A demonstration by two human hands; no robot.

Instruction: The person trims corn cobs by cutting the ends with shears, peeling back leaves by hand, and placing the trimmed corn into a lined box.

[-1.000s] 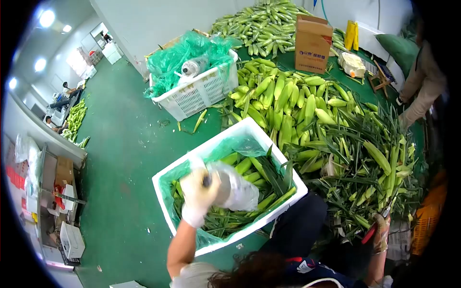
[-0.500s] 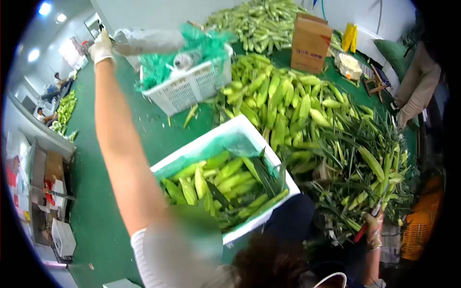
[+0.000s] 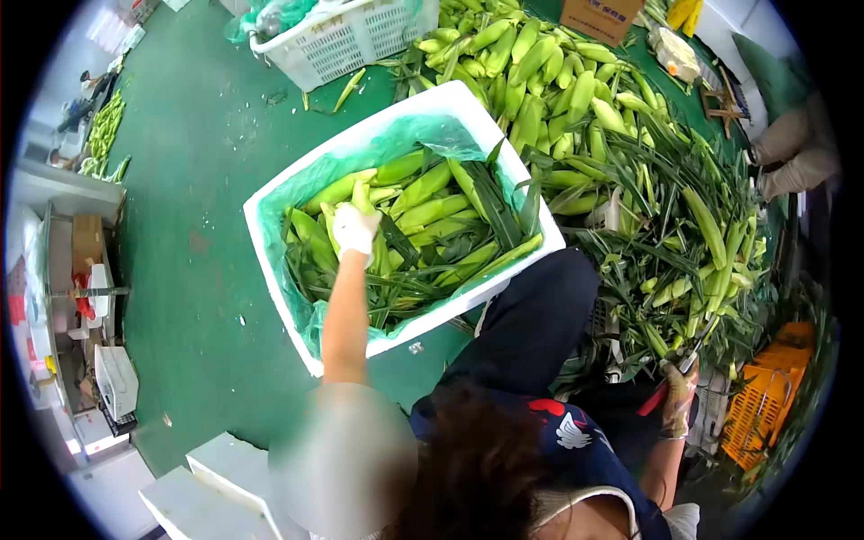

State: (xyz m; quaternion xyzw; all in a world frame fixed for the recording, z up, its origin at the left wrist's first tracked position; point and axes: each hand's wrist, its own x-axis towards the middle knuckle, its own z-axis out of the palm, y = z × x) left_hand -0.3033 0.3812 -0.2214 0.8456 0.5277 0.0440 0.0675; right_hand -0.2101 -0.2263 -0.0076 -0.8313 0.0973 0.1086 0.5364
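In a white foam box (image 3: 409, 340) lined with green plastic lie several green corn ears (image 3: 432, 211) and loose leaves. My left hand (image 3: 356, 229), in a white glove, is down among the ears on the left, its fingers closed round one ear; the fingertips are partly hidden. Low on the right, my right hand (image 3: 680, 396), in a patterned glove, grips a red-handled tool (image 3: 653, 400) with a metal end. That hand is beside a heap of husk leaves and corn (image 3: 666, 234).
A white crate (image 3: 360, 43) with green netting stands behind the box, near piled corn (image 3: 540, 72) and a carton (image 3: 601, 16). An orange crate (image 3: 765, 396) is at right, white boxes (image 3: 211, 486) at lower left. Another person's sleeves (image 3: 796, 157) show at right.
My left hand let go of the clear plastic bundle near the netted crate and came back down into the foam box. The view tilted downward. My right hand still holds the red-handled tool.
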